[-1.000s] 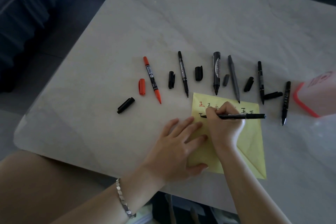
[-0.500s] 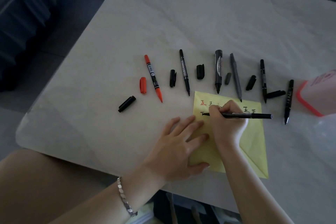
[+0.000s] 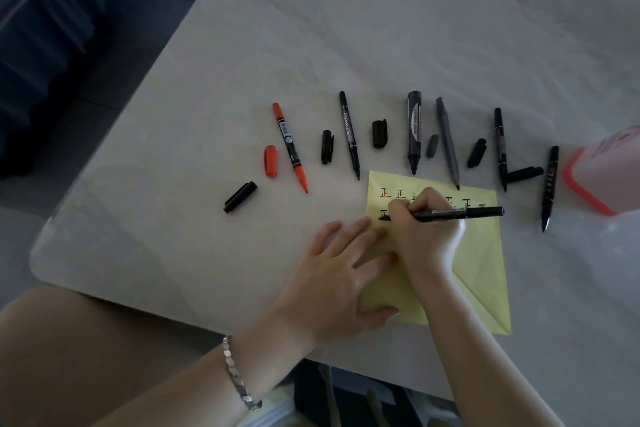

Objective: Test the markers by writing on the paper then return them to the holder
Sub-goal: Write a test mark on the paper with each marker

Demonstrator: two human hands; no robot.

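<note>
My right hand [image 3: 424,229] grips a black marker [image 3: 460,213] with its tip on the yellow paper [image 3: 481,263], beside a dark character in the second row. My left hand [image 3: 341,274] lies flat, fingers spread, on the paper's left edge. Above the paper several uncapped markers lie in a row: a red marker [image 3: 290,146], a thin black marker [image 3: 349,133], a thick black marker [image 3: 414,132], a grey marker [image 3: 447,142] and two more black ones [image 3: 500,149] [image 3: 549,184]. The pink holder [image 3: 609,170] with a red rim lies at the right edge.
Loose caps lie between the markers: a red cap [image 3: 270,160] and several black caps [image 3: 240,196] [image 3: 327,147] [image 3: 379,133] [image 3: 524,174]. The grey table [image 3: 346,28] has its rounded near-left corner close to my lap. Blue fabric hangs beyond the left edge.
My right hand has shifted slightly as it writes, adding strokes to the second-row character. The left hand stays pressed on the paper.
</note>
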